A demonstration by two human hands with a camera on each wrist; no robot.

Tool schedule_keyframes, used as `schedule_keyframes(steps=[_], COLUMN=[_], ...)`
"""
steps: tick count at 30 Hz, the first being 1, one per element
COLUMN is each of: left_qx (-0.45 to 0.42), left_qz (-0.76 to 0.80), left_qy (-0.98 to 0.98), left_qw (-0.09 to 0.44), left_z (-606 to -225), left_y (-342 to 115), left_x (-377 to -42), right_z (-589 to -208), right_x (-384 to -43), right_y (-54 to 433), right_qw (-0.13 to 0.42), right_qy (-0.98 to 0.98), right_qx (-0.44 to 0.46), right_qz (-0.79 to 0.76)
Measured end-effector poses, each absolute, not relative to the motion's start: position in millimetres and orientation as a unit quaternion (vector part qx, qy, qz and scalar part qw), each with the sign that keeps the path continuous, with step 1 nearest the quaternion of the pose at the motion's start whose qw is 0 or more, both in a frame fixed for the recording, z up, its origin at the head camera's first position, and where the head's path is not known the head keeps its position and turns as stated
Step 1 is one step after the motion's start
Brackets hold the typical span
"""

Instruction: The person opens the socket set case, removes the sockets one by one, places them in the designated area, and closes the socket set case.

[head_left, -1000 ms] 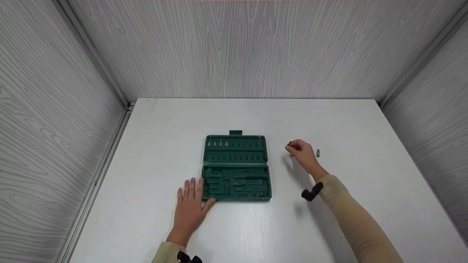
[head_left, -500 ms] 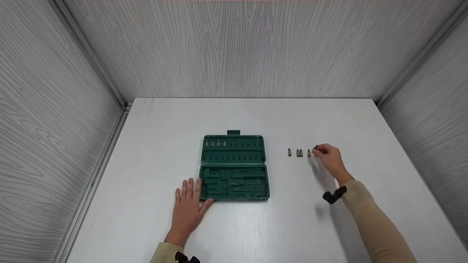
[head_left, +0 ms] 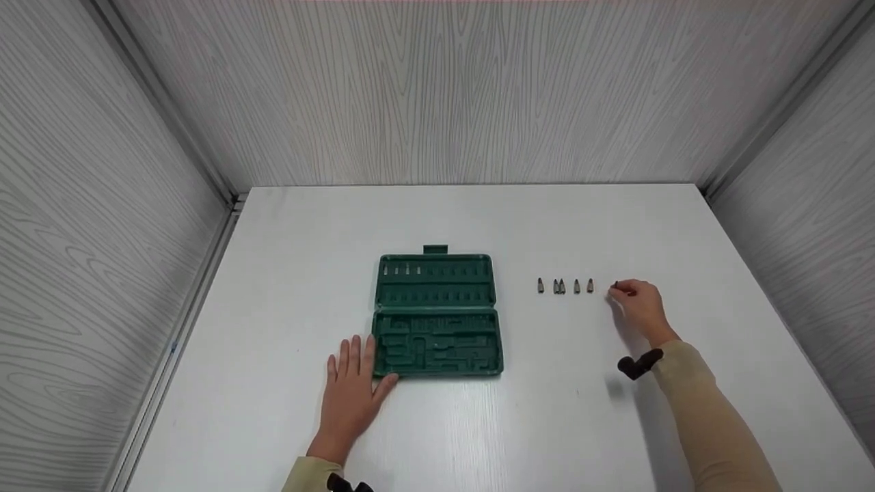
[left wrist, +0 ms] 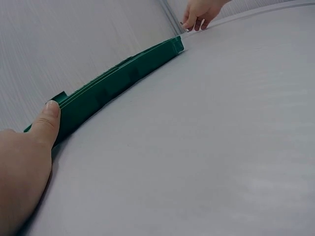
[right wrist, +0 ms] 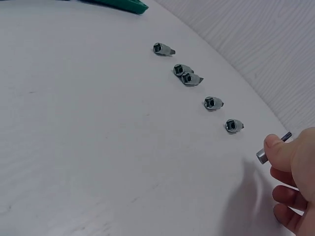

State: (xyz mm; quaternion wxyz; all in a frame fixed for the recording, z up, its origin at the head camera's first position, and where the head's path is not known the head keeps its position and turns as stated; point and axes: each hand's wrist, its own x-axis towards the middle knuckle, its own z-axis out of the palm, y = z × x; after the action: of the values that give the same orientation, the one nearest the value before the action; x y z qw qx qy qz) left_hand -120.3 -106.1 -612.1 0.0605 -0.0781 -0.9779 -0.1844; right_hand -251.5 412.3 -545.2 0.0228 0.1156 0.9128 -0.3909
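My right hand [head_left: 641, 307] pinches a small metal bit socket [right wrist: 263, 155] between thumb and fingers, just above the table. In the right wrist view its square-holed end points down to the left. Left of that hand lies a row of several bit sockets [right wrist: 213, 103], two of them touching. An opened green plastic case [head_left: 437, 307] lies flat in the middle, with several bits [head_left: 407, 270] in the upper left slots. My left hand [head_left: 348, 400] rests palm down, fingers spread, at the case's lower left corner; its thumb touches the case's front side [left wrist: 113, 86].
All of this is on a white table [head_left: 301, 253]. Grey wood-grain panels [head_left: 437, 96] rise behind it and on both sides. A latch tab [head_left: 435, 249] sticks out from the case's far edge.
My right hand has moved right along the row, holding a bit socket, and is now past the row's right end. The sockets it covered are in sight. My left hand has stayed put.
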Motion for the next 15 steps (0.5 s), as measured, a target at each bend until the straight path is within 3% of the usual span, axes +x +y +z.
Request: schedule_keyframes(steps=[15], left_qx=[-0.083], left_qz=[-0.182], left_qy=[-0.977], left_qw=[0.07], left_z=[-611.5], left_y=[-105.8], left_x=[-118.8], right_z=[-554.3], right_x=[-257.6], right_y=[415.1], right_qw=[-0.009], right_qy=[0.921], right_qx=[0.112], right_qz=[-0.373])
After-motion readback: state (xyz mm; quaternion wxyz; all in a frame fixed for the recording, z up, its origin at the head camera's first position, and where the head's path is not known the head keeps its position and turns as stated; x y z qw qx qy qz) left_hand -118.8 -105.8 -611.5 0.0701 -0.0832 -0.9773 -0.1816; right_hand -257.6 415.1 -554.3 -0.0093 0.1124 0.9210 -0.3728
